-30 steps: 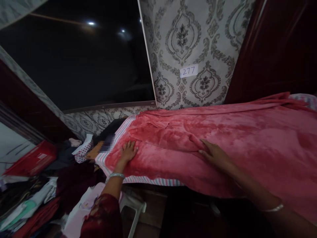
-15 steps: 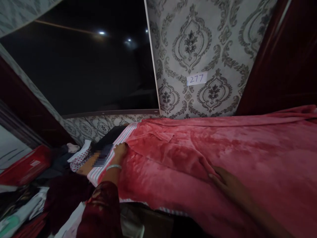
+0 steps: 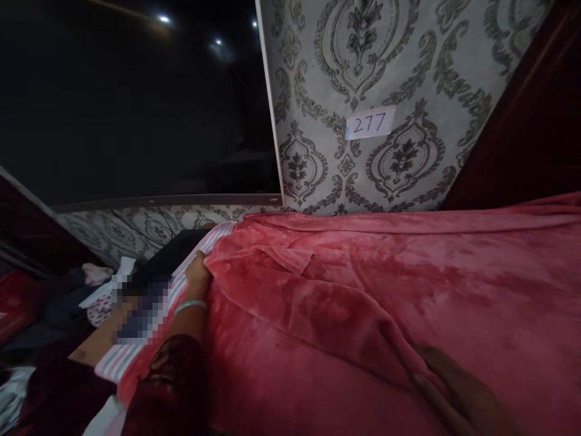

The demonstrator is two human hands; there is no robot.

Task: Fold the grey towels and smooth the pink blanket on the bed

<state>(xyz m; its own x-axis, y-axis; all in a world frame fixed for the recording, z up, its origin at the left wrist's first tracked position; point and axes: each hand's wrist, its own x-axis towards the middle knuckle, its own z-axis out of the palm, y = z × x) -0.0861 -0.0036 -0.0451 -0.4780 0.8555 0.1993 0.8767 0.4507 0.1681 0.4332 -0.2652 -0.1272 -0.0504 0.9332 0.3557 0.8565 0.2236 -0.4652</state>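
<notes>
A plush red blanket [image 3: 385, 290] covers the bed, with a folded ridge running across its near half. My left hand [image 3: 198, 274] is curled over the blanket's left edge, fingers pinched on the cloth beside the striped sheet [image 3: 136, 345]. My right hand [image 3: 454, 387] lies flat on the blanket at the lower right, fingers stretched along the fold's edge. A bangle sits on my left wrist.
A large dark screen [image 3: 136, 103] hangs on the patterned wall [image 3: 390, 72], which bears a paper label "277" [image 3: 370, 123]. Clothes and a red object [image 3: 13, 303] are heaped at the left. Dark red panelling [image 3: 535, 121] stands at the right.
The view has moved closer to the bed. My left hand went from lying flat on the blanket to gripping its left edge farther back. My right hand slid nearer along the fold.
</notes>
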